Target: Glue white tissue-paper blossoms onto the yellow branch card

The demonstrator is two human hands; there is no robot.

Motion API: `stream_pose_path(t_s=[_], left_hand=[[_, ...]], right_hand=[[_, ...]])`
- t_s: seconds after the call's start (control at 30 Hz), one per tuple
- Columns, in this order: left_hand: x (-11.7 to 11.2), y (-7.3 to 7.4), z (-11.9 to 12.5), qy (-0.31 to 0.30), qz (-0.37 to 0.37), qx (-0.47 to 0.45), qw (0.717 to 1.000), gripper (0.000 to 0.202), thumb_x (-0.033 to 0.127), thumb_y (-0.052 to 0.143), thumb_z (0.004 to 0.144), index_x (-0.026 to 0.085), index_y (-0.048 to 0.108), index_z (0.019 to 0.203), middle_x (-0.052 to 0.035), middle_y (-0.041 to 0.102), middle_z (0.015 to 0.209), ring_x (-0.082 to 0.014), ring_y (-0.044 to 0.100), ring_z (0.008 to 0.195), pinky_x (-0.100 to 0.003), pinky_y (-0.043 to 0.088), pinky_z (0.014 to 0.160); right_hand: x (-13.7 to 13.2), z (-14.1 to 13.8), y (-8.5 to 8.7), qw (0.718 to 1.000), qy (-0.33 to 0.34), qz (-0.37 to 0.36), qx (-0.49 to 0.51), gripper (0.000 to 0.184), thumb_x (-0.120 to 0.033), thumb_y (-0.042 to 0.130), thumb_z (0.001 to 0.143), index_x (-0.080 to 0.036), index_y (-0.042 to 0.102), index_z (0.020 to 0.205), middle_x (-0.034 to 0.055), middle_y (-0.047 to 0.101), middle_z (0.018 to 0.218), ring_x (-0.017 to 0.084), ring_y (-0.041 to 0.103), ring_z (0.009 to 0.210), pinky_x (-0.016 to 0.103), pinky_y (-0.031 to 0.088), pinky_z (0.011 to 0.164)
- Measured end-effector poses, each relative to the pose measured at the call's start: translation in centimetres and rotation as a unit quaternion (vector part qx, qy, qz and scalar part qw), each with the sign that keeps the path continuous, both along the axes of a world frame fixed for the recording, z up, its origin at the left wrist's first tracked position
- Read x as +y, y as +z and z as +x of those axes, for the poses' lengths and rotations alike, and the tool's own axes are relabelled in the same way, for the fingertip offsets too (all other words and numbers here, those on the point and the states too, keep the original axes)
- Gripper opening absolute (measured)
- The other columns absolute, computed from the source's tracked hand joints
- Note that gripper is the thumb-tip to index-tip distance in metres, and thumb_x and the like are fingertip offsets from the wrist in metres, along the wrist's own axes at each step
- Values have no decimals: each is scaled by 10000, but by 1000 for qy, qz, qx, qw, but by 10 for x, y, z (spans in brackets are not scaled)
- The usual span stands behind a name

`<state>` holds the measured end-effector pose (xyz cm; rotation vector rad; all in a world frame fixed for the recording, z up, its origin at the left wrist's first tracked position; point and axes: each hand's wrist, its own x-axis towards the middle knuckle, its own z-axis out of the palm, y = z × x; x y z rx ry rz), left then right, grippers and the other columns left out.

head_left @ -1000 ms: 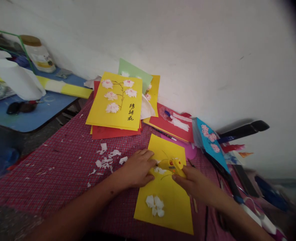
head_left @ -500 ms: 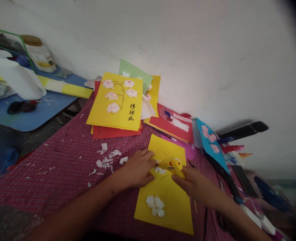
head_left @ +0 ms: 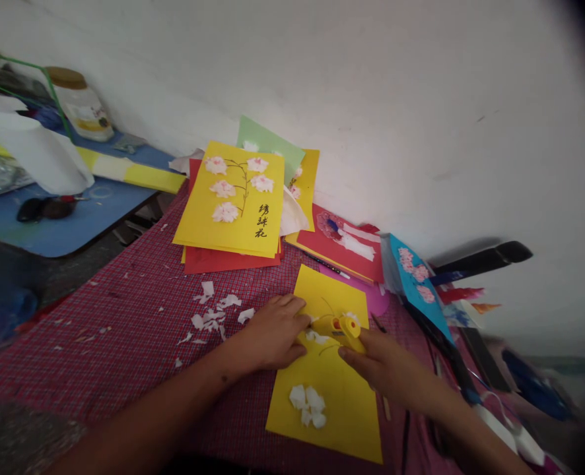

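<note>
A yellow sheet of paper point(head_left: 332, 402) lies on the checked cloth with drawn stems and white paper petals on it. My left hand point(head_left: 280, 330) rests flat on its left edge, fingers stretched toward a white paper flower point(head_left: 317, 337). My right hand point(head_left: 376, 359) is closed round a yellow glue gun point(head_left: 346, 330), whose nozzle points left, close to my left fingertips. The exact nozzle tip is hard to make out. Nearer to me on the sheet sits a cluster of white paper pieces point(head_left: 308, 404).
Torn white paper scraps point(head_left: 210, 318) litter the cloth left of my hand. Behind stand finished yellow flower cards point(head_left: 228, 198), a red card point(head_left: 342, 244) and a blue card point(head_left: 416, 277). A blue table point(head_left: 55, 231) with a paper roll point(head_left: 39, 152) and a jar point(head_left: 84, 109) is at left.
The view has shifted very slightly. Both hands and the glue gun keep nearly the same place over the sheet.
</note>
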<state>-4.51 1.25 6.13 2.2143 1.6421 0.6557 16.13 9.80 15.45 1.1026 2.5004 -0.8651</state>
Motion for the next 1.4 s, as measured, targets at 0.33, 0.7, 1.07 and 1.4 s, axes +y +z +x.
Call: stream_pose_path(t_s=[0.33, 0.7, 1.07, 1.4], left_hand=[[0, -2, 0, 2, -3, -1, 1000, 386, 411, 714, 776, 201, 601, 1080, -96, 549, 1147, -294, 493, 1136, -424, 403, 987], [0, -1, 0, -1, -2, -2, 1000, 391, 391, 698, 787, 202, 594, 1113, -101, 543, 1173, -298, 486, 1151, -430, 398, 994], [0, -1, 0, 1, -1, -5, 1000, 392, 394, 706, 779, 203, 597, 1104, -95, 548, 1162, -297, 494, 1139, -427, 404, 988], [0, -4, 0, 1, 5, -2, 1000, 414, 414, 710, 775, 204, 603, 1116, -105, 542, 1207, -311, 483, 1173, -438, 396, 1004]], right_hand=[[1, 4, 2, 998, -17, -46, 27, 296, -408, 451, 947, -192, 653, 928, 50, 691, 866, 210, 622, 755, 287, 466, 674], [0, 6, 1, 999, -21, -23, 22, 293, -415, 456, 944, -201, 656, 930, 49, 706, 869, 206, 626, 747, 291, 459, 661], [2, 2, 1, 1000, 9, -2, -4, 267, -361, 447, 939, -182, 633, 873, 61, 706, 849, 204, 617, 736, 293, 435, 641], [2, 12, 10, 999, -6, -30, 25, 282, -367, 464, 943, -193, 682, 981, 67, 720, 893, 225, 641, 792, 318, 486, 737]])
